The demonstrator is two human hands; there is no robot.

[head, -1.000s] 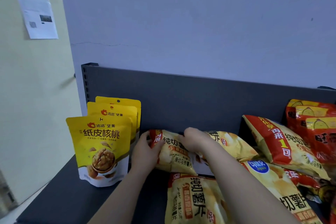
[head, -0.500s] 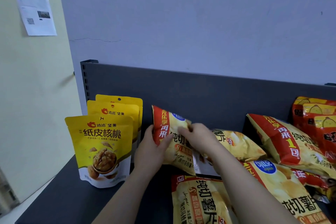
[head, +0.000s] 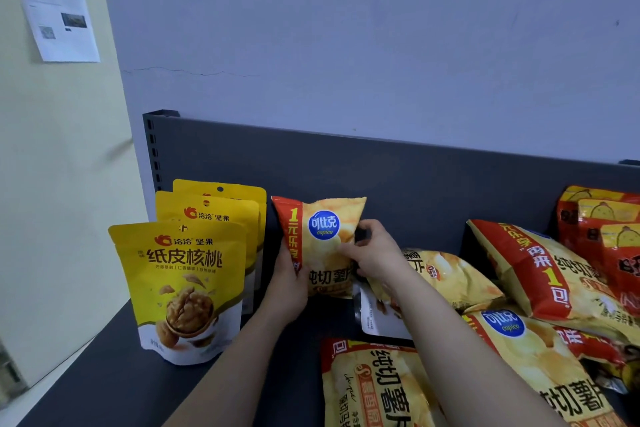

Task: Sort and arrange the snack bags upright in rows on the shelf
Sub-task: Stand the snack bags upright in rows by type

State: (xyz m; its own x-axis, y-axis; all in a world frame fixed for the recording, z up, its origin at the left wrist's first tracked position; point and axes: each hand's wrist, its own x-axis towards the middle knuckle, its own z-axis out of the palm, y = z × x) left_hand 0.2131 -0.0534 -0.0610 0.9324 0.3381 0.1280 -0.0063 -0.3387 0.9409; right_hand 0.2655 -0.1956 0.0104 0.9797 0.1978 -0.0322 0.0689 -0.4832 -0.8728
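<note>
Both hands, left hand [head: 289, 282] and right hand [head: 375, 253], are clamping our upright potato chip bag [head: 320, 243]; walnut pouches [head: 187, 284] are standing left, seemingly three.

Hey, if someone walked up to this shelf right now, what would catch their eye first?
Most likely the chip bag held upright between the left hand and right hand at the middle of the dark shelf. Left of it, three yellow walnut pouches stand in a neat row, while to the right a jumble of chip bags lies flat or tilted.
</note>
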